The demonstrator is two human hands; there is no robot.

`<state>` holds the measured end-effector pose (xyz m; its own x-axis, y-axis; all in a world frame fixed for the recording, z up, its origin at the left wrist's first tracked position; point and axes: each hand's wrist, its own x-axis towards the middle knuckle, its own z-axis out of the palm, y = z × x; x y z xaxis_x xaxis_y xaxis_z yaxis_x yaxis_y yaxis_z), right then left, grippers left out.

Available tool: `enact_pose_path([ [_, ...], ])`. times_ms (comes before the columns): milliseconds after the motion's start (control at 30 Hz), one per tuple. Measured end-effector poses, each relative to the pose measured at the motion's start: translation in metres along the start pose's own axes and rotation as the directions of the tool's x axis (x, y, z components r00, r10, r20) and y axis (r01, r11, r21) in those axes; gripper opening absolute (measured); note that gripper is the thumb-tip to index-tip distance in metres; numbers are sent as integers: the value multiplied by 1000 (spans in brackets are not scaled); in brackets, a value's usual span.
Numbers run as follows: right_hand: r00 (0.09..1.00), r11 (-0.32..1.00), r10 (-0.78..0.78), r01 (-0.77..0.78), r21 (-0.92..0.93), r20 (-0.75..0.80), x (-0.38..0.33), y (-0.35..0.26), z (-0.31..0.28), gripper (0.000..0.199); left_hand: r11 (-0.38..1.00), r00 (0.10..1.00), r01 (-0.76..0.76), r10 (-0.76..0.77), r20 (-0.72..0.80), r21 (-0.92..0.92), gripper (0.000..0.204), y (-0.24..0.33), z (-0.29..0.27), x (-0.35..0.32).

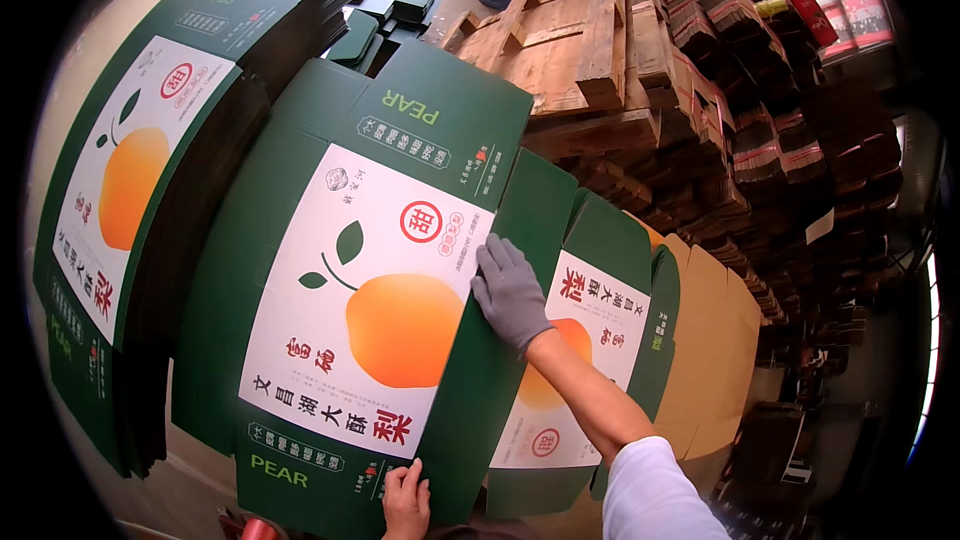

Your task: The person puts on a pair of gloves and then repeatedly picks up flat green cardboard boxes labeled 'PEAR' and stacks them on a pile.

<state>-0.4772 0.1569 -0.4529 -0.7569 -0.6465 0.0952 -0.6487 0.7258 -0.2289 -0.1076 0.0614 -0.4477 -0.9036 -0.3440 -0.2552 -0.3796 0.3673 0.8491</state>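
Note:
A flat green carton blank (330, 340) with a white panel and an orange fruit picture lies tilted in front of me. My left hand (405, 502), bare, grips its near bottom edge with curled fingers. My right hand (508, 290), in a grey glove, lies flat on the carton's fold line, just right of the white panel. The second printed panel (590, 310) of the same carton folds away under my right forearm.
A tall stack of the same flat green cartons (150, 170) stands at the left. Wooden pallets (580, 40) lie behind. Bundles of dark brown and red flattened cartons (760, 140) fill the right. Plain brown cardboard (710, 320) lies under the carton's right side.

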Motion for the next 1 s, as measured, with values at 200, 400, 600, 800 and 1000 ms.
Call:
enact_pose_path([
  [200,924,965,-255,224,136,284,-56,-74,17,65,1000,1000,21,-21,17,-13,41,6,-3,5],
  [400,980,987,-143,152,-54,141,64,2,27,64,999,999,23,-24,29,42,40,1,-3,4],
  [600,999,990,-25,29,-137,35,126,46,38,63,999,1000,12,-12,7,37,43,-7,3,4],
  [800,971,962,123,-168,-215,-206,123,52,45,60,999,999,-36,36,-6,19,41,-18,3,5],
  [1000,980,969,153,-174,-173,-128,32,-36,53,62,994,996,-91,89,-32,-58,44,-25,5,0],
])
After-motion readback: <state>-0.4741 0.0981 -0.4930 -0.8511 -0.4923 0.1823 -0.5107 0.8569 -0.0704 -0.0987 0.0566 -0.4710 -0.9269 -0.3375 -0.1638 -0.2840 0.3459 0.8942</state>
